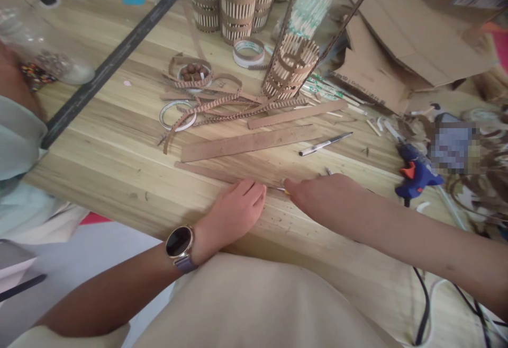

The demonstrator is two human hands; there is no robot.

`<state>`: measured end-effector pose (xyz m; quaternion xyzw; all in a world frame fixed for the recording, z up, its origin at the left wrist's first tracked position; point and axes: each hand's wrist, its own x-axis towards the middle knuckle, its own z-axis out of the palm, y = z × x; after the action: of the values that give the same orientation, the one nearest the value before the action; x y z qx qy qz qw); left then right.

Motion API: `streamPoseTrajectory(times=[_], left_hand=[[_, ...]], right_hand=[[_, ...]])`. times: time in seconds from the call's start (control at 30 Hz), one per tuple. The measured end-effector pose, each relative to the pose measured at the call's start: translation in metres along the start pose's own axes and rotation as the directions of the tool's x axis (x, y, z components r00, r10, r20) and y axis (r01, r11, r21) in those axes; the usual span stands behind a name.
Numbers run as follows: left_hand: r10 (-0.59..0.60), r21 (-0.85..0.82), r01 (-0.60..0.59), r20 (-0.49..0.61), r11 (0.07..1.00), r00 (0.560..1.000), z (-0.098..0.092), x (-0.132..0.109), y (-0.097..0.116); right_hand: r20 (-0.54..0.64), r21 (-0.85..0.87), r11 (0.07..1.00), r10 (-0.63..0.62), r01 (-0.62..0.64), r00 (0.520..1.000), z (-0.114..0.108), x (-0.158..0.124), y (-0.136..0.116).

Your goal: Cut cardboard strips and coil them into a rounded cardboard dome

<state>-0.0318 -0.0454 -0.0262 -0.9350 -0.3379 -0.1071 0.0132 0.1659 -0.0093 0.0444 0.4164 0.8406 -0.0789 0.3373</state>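
Near the table's front edge, a thin brown cardboard strip (202,171) lies flat. My left hand (242,202), a watch on its wrist, presses down on the right part of this strip with its fingers curled together. Just to the right, my right hand (317,192) is closed around a craft knife (286,191); only its blade and a bit of yellow show, and the blade points at my left fingertips, by the strip. A wider cardboard strip (238,144) lies beyond my hands. Past my right hand rests a silver-and-black pen (325,144).
Curled corrugated strips (222,107), tape rolls (248,51) and a stick-and-cardboard basket (291,67) stand farther back. At right are a blue glue gun (415,173), cables (424,305) and cardboard sheets (413,35). Another person's sleeve (18,141) is at left, by a black metal bar (115,56).
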Motion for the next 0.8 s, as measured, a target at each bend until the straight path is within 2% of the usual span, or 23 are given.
streamPoseTrajectory(times=[0.23, 0.57, 0.73, 0.8], left_hand=[[-0.032, 0.016, 0.031, 0.052, 0.999, 0.998, -0.001, 0.002, 0.002], [-0.022, 0.026, 0.022, -0.005, 0.999, 1.0, 0.003, -0.001, 0.001], [-0.023, 0.019, 0.022, 0.038, 1.0, 0.999, 0.003, -0.002, 0.001], [-0.019, 0.015, 0.018, 0.043, 1.0, 0.999, 0.003, -0.002, 0.001]], right_hand=[[-0.044, -0.017, 1.0, 0.003, -0.004, 0.999, 0.012, -0.003, 0.004], [0.057, 0.018, 1.0, -0.006, 0.005, 0.998, 0.007, -0.013, 0.008], [0.039, 0.05, 0.999, 0.013, -0.015, 0.999, 0.027, -0.02, 0.018], [-0.027, 0.12, 0.992, 0.028, -0.025, 0.999, 0.036, -0.023, 0.021]])
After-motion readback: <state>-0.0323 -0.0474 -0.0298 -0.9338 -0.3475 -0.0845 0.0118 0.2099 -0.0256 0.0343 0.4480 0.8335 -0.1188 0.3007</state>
